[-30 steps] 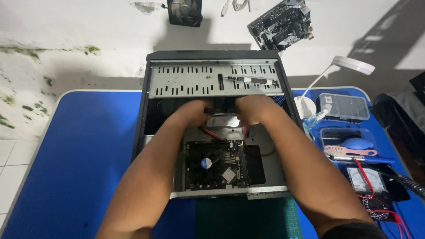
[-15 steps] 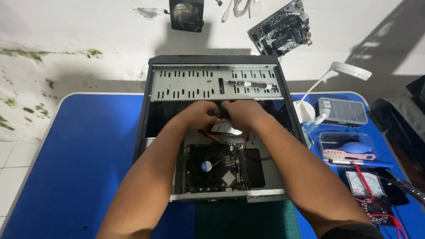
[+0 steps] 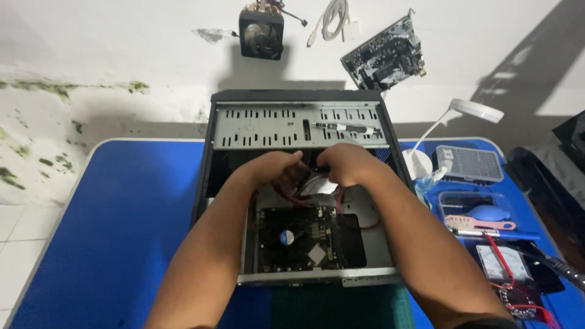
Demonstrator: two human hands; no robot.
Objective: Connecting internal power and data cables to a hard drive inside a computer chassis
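Two hands are sunk into an open computer case (image 3: 226, 183) laid flat on a blue table (image 3: 122, 213). The left hand (image 3: 275, 167) is curled shut, and the right hand (image 3: 344, 163) is closed likewise; both sets of fingers are bunched over red cables (image 3: 297, 196), though what exactly is gripped cannot be told. Just beyond the fingertips a slotted grey panel (image 3: 262, 127) is seen, with a screwdriver (image 3: 344, 128) laid on it. Just below the fingers a dark motherboard (image 3: 295, 239) is mounted, marked by a small round blue-and-white sticker (image 3: 287, 237). Well to the right of the fingers, a clear plastic box (image 3: 468, 163) and a white desk lamp (image 3: 475, 111) are placed.
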